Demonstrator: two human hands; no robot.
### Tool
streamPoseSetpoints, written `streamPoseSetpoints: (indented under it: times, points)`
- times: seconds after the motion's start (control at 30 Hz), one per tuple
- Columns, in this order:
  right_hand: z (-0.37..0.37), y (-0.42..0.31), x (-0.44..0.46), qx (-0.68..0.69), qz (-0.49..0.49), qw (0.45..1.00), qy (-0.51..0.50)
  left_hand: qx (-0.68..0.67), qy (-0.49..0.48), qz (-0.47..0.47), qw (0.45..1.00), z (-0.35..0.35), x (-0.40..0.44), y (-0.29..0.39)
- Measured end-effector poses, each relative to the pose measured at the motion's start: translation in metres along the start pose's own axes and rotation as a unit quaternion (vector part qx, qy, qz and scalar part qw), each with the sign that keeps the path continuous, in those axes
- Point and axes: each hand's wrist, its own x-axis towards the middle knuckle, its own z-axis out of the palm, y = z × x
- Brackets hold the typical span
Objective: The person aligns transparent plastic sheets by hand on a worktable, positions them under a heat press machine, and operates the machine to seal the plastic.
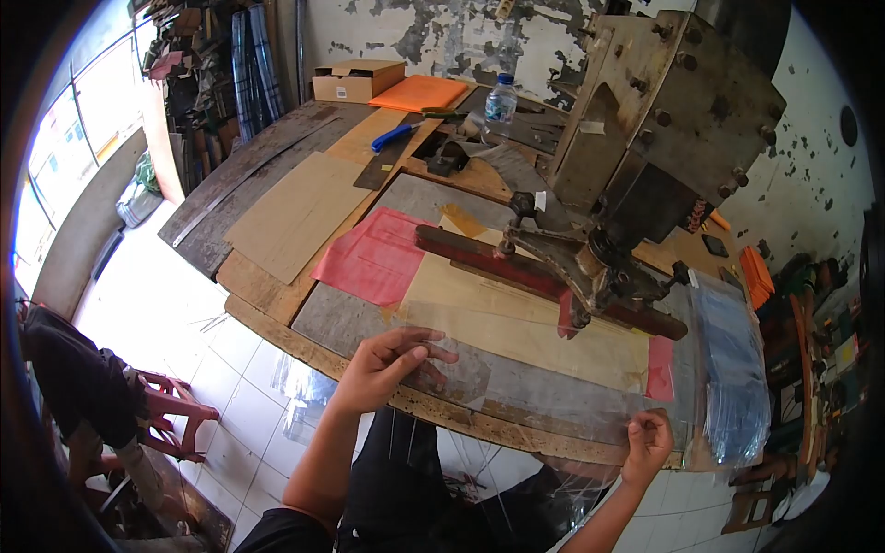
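A clear plastic sheet (544, 415) spans the front edge of the work table, between my two hands. My left hand (392, 364) is over its left part, thumb and fingers curled toward each other with gaps between them. My right hand (650, 442) pinches the sheet's right end. Behind the sheet lie a yellowish sheet (507, 318) and a red sheet (373, 258) on the grey plate (346, 323). The press machine's long bar (479, 260) stands above the yellowish sheet.
A stack of clear plastic pieces (728, 369) lies right. Farther back are brown board (300, 217), a blue-handled tool (395, 137), an orange packet (418, 93), a cardboard box (358, 81) and a bottle (501, 100). A person (78, 373) sits near a red stool (175, 415) at left.
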Motion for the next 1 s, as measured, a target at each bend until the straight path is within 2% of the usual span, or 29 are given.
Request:
streamPoseSetpoints:
  times: [0.7, 1.0]
  points:
    - [-0.001, 0.005, -0.001, -0.010, 0.002, 1.000, 0.009, -0.002, 0.006, 0.014, 1.000, 0.001, -0.001, 0.001]
    - [-0.002, 0.004, 0.000, 0.001, 0.008, 1.000, -0.002, -0.053, 0.026, 0.015, 0.998, -0.004, 0.001, -0.012]
